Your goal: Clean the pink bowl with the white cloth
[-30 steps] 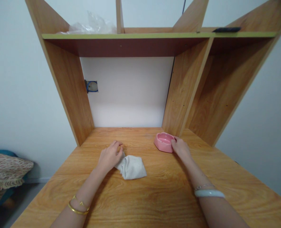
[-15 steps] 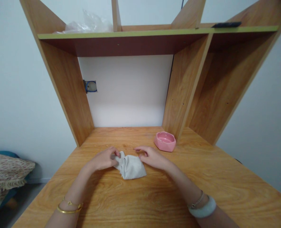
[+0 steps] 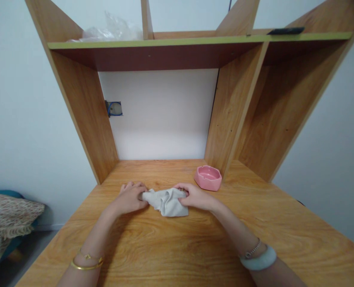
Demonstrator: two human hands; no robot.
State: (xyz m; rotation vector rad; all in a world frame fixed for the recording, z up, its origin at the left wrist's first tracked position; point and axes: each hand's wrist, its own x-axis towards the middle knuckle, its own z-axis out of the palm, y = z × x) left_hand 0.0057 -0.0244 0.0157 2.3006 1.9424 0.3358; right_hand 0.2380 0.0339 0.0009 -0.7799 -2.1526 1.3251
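A small white cloth (image 3: 167, 201) lies bunched on the wooden desk (image 3: 195, 243) in front of me. My left hand (image 3: 129, 197) pinches its left end, fingers closed on the fabric. My right hand (image 3: 196, 196) grips its right end, fingers curled round the cloth. The cloth is stretched a little between the two hands. A pink bowl-like dish (image 3: 207, 177) stands just beyond my right hand, apart from it, near the upright wooden divider (image 3: 229, 111).
The desk has wooden side panels and a shelf (image 3: 153, 42) overhead with a clear plastic bag (image 3: 111, 30) and a dark flat object (image 3: 286, 30) on it. A blue wall socket (image 3: 113, 108) shows at the back left. A patterned blanket (image 3: 6, 215) lies at far left.
My right hand left the pink dish, came across to the cloth and took hold of its right end. Both hands now pull the folded cloth apart.
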